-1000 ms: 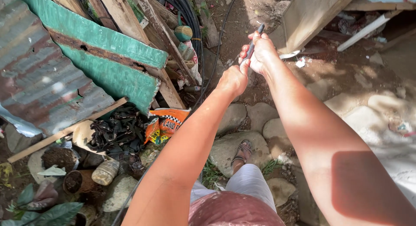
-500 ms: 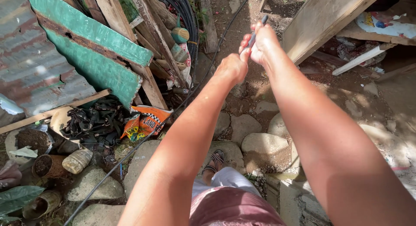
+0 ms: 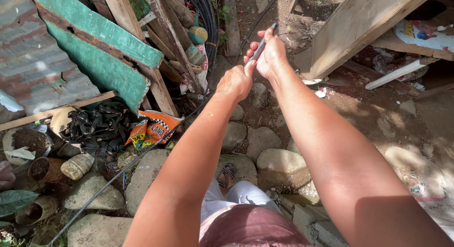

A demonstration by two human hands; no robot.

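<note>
Right hand [image 3: 270,55] closed round a thin grey rod-like tool [image 3: 261,44], left hand [image 3: 236,80] fisted just below its lower end; since the previous frames both hands unchanged, held out above rounded grey stones [image 3: 262,140].

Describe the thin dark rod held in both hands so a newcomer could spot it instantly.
Follow the two bare forearms up to where the left hand and right hand meet above the grey rounded stones. Gripped between them is a slim dark grey rod: short, straight and stiff, unlike the long black cable across the ground.
</note>
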